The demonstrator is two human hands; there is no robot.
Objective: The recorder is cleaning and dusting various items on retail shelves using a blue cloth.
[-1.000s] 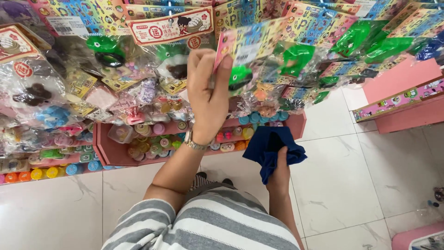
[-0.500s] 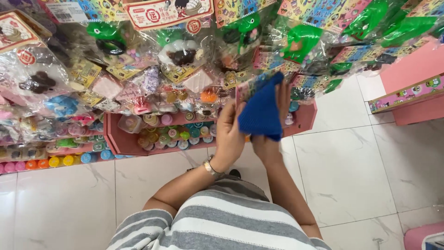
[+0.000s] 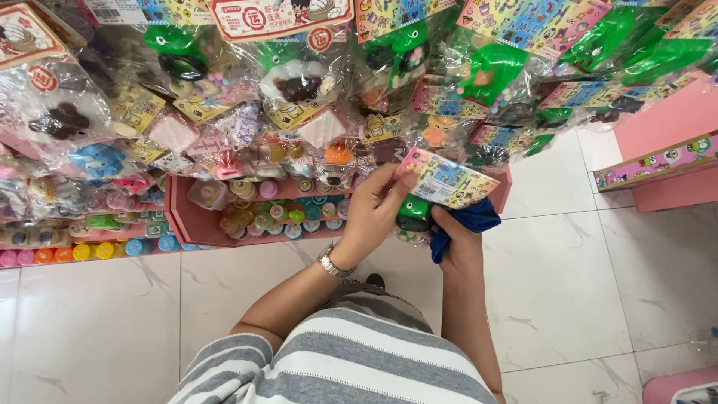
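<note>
Cloth (image 3: 464,221) dropped under toy packet (image 3: 437,187) | both hands (image 3: 374,213) grip | tray (image 3: 196,223): tubs

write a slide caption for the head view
Left hand and right hand hold a packaged green toy and blue cloth.

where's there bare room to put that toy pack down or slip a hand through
Free: white tiled floor right of the person, between the pink shelf and the pink unit; also floor lower left. Crowded: hanging toy bags overlap above, small pots fill the shelf. Left hand and right hand hold the toy pack and blue cloth.
</note>
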